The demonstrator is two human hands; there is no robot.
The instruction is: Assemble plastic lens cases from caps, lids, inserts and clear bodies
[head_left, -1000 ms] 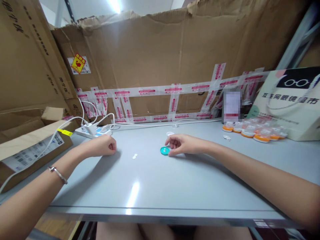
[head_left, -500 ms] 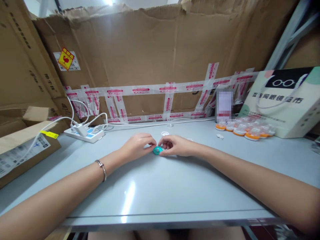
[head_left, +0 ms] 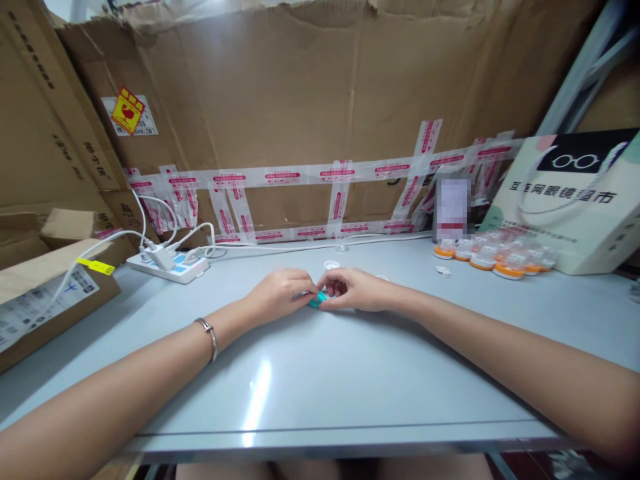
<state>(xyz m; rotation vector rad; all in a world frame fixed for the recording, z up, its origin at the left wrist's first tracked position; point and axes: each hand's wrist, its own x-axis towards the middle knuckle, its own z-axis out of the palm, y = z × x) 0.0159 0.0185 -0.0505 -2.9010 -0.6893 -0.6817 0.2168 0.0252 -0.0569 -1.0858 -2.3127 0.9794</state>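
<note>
A small round teal piece (head_left: pixel 317 301) lies between my hands near the middle of the grey table (head_left: pixel 320 373). The fingers of my right hand (head_left: pixel 350 290) are curled round its right edge, thumb at the front. My left hand (head_left: pixel 285 293) reaches in from the left, its fingertips pressed together over the top of the piece and covering part of it. Just behind my hands sits a white ring-shaped piece (head_left: pixel 331 265), with a small clear piece (head_left: pixel 341 245) farther back. Another pale piece shows partly behind my right wrist.
At the back right stand several clear containers with orange bases (head_left: pixel 509 270), a phone (head_left: pixel 453 210), a paper bag (head_left: pixel 560 207) and small white bits (head_left: pixel 443 271). A power strip (head_left: pixel 170 267) with cables and an open carton (head_left: pixel 55 300) are on the left.
My left fingertips have moved right, over the teal piece, and now hide more of it. My right hand has hardly moved. The view has shifted slightly.
</note>
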